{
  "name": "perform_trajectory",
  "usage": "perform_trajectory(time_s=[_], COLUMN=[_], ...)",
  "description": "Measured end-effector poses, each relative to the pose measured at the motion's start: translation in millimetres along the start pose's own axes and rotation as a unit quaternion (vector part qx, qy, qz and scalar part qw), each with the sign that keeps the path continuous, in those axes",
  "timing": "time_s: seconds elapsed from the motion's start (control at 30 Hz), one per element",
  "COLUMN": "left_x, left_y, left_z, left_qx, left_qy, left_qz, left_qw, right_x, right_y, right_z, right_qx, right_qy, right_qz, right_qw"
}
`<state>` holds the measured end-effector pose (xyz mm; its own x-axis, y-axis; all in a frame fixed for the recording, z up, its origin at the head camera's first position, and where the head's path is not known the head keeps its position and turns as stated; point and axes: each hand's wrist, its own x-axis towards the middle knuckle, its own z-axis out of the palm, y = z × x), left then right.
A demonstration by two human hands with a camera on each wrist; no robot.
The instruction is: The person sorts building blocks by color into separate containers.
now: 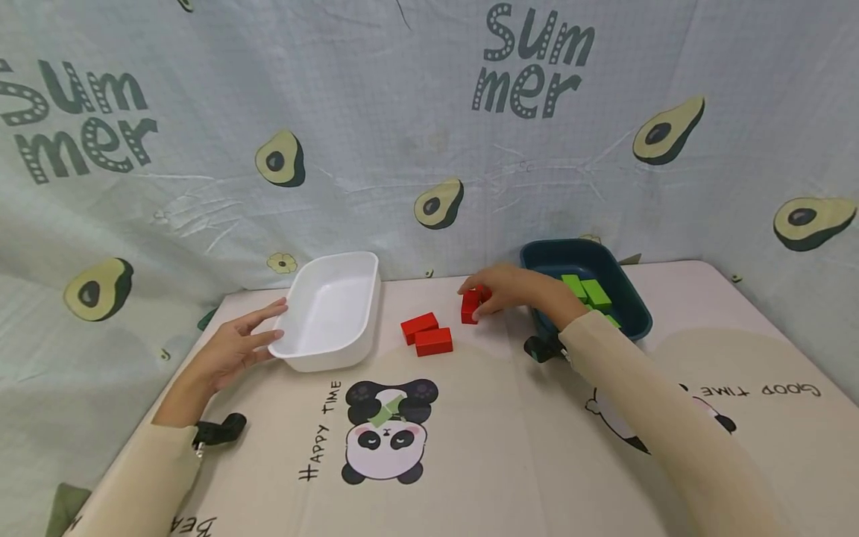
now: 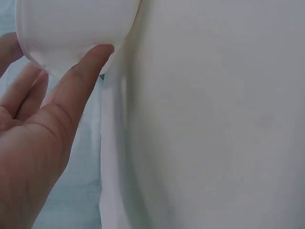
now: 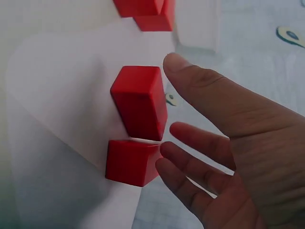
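My left hand (image 1: pixel 231 350) touches the near left side of a white plastic bin (image 1: pixel 335 362), fingers fairly straight. Its thumb lies against the outer wall of the white bin (image 2: pixel 76 24) in the left wrist view. Over by two red blocks, my right hand (image 1: pixel 506 287) hovers with fingers spread. The right wrist view shows an upright red block (image 3: pixel 140 102) close to the thumb and a second red block (image 3: pixel 128 162) by the fingertips. Neither block is gripped; light contact of the fingertips with the lower one cannot be ruled out.
Two more red blocks (image 1: pixel 433 341) lie together between the white bin and my right hand. A dark teal bin (image 1: pixel 637 298) with several green blocks (image 1: pixel 596 294) stands behind my right forearm. A printed curtain (image 1: pixel 362 149) hangs along the table's far edge.
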<state>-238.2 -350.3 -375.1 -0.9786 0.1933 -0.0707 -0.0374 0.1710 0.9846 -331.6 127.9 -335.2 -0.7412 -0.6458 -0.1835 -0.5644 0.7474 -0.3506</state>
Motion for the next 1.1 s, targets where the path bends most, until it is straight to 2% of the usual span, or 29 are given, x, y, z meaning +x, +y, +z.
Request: perform_trajectory(time_s=[0.17, 0.3, 0.43, 0.57, 0.77, 0.87, 1.1], left_x=[0.0, 0.2, 0.0, 0.5, 1.8, 1.6, 0.4], left_y=[-0.2, 1.3, 3.7, 4.7, 4.8, 5.1, 4.9], left_z=[0.2, 2.0, 2.9, 2.6, 3.8, 4.6, 4.9], left_qx=[0.004, 0.007, 0.014, 0.031, 0.043, 0.049, 0.048], left_qy=[-0.005, -0.006, -0.003, -0.004, -0.004, -0.003, -0.006], left_qz=[0.001, 0.003, 0.006, 0.005, 0.000, 0.003, 0.009], left_qw=[1.0000, 1.0000, 0.9999, 0.9995, 0.9991, 0.9988, 0.9988], right_x=[10.5, 15.6, 15.2, 14.0, 17.2, 17.6, 22.7], right_y=[-6, -9, -13, -10, 2, 2, -8], right_z=[0, 4, 5, 5, 7, 9, 21], right_qx=[-0.026, -0.020, -0.004, 0.002, 0.074, 0.090, 0.113], right_qy=[-0.014, -0.014, -0.019, -0.038, -0.068, -0.062, -0.033], right_qz=[0.022, 0.034, 0.022, -0.008, 0.010, 0.021, 0.010], right_qw=[0.9993, 0.9991, 0.9996, 0.9992, 0.9948, 0.9938, 0.9930])
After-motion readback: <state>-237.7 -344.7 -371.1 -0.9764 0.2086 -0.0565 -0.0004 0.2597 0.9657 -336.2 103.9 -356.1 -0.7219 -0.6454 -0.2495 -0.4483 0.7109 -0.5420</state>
